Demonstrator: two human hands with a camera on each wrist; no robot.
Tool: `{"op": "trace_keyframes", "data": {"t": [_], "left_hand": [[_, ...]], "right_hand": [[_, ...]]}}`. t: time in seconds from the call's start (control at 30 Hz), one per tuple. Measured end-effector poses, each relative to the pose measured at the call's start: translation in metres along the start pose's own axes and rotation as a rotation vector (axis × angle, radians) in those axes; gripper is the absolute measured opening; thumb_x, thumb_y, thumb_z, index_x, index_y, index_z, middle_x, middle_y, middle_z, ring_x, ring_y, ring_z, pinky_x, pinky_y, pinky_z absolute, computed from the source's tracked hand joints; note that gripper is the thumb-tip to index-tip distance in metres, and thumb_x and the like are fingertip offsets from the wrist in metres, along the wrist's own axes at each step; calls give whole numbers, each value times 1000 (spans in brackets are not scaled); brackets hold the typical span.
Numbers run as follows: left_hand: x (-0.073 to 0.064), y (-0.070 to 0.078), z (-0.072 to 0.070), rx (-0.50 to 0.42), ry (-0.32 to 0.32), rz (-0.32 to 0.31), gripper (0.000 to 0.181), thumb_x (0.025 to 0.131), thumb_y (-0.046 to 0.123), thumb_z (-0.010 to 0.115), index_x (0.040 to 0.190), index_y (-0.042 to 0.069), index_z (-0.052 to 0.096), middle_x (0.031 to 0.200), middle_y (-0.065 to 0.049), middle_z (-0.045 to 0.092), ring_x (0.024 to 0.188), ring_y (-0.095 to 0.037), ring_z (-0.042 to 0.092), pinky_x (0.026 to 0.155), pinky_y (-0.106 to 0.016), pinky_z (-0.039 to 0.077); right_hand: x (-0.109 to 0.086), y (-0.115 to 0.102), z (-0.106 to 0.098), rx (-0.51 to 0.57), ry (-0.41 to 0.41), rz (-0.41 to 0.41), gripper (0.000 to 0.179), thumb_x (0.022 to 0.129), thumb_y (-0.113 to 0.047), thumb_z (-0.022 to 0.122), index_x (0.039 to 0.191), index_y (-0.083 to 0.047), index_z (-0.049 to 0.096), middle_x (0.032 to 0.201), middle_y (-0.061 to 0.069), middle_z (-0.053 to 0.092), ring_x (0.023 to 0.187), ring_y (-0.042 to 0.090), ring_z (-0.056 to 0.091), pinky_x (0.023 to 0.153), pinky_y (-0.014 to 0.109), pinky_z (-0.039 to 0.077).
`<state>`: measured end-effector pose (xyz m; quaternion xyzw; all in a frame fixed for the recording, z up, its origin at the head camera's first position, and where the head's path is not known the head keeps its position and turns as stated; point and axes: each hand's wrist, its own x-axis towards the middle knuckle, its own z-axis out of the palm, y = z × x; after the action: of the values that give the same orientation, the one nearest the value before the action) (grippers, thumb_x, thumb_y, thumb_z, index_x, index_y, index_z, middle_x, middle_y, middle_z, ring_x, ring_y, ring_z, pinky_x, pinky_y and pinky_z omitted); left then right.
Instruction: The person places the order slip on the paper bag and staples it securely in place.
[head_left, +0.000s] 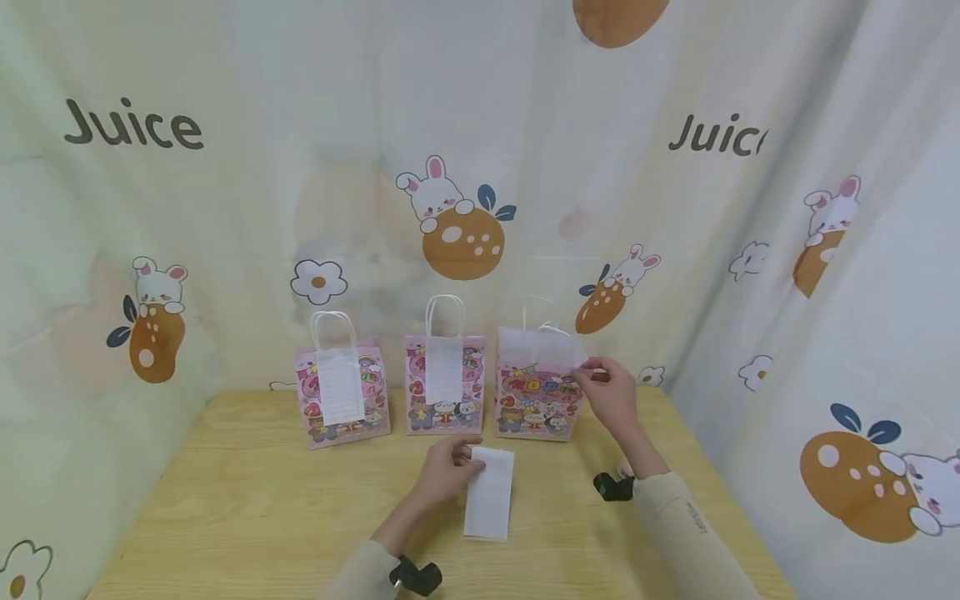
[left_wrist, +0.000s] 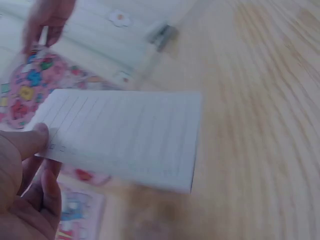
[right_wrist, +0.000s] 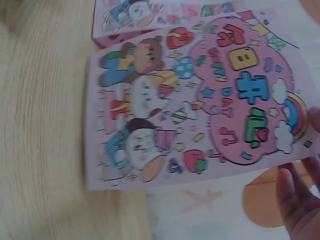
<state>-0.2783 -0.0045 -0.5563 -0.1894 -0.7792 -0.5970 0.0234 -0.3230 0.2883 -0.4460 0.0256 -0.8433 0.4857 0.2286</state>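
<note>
Three pink cartoon paper bags stand in a row at the back of the wooden table. The left bag and middle bag each have a white slip hanging down their front. My right hand pinches the top right corner of the right bag, whose printed face fills the right wrist view. My left hand pinches the top end of a white lined paper slip just above the table in front of the bags; thumb and fingers grip its edge.
A patterned curtain with rabbits and "Juice" lettering closes off the back and both sides. The table's front and left parts are bare wood. Black wrist cameras sit on both forearms.
</note>
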Motion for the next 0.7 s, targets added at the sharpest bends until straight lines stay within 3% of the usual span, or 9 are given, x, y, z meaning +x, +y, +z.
{"op": "trace_keyframes", "data": {"t": [0.17,0.27,0.37,0.43,0.53,0.7], "left_hand": [[-6,19,-12,-48,5,-11,12,88,15,73,97,6,73,81,0,69,70,-9,60,62,-22,50],[-6,31,-23,-94,6,52,9,89,11,72,96,5,73,86,-5,69,70,-13,59,60,-23,49],[-6,40,-32,-177,-25,133,9,89,3,69,97,-1,71,112,-17,64,96,-27,62,76,-36,54],[-7,46,-37,-241,-58,152,9,90,-1,67,97,-4,70,134,-19,52,121,-37,50,92,-49,48],[-10,53,-40,-330,-103,150,8,90,-3,65,96,-8,67,152,-16,32,137,-44,30,102,-60,35],[-19,60,-36,-423,-128,134,12,91,0,65,98,-10,63,158,-15,19,136,-45,31,105,-56,33]], "right_hand": [[-21,-10,-11,-41,-18,-28,28,88,-30,74,98,-5,67,106,11,66,92,27,65,65,28,52],[-34,-16,-13,-37,-41,-37,28,88,-31,74,97,-5,68,108,10,65,91,24,64,68,25,51],[-47,-21,-13,-13,-41,-56,24,88,-26,74,95,-4,68,103,10,66,87,18,64,68,22,49],[-57,-25,-11,9,-16,-83,19,87,-21,75,93,-4,69,98,10,68,84,13,64,66,21,48],[-70,-30,-6,117,-1,-116,16,85,-10,76,96,0,69,103,13,68,90,12,64,73,20,50],[-93,-36,10,335,-87,-107,50,82,5,75,126,6,53,127,23,54,108,24,58,86,30,52]]}}
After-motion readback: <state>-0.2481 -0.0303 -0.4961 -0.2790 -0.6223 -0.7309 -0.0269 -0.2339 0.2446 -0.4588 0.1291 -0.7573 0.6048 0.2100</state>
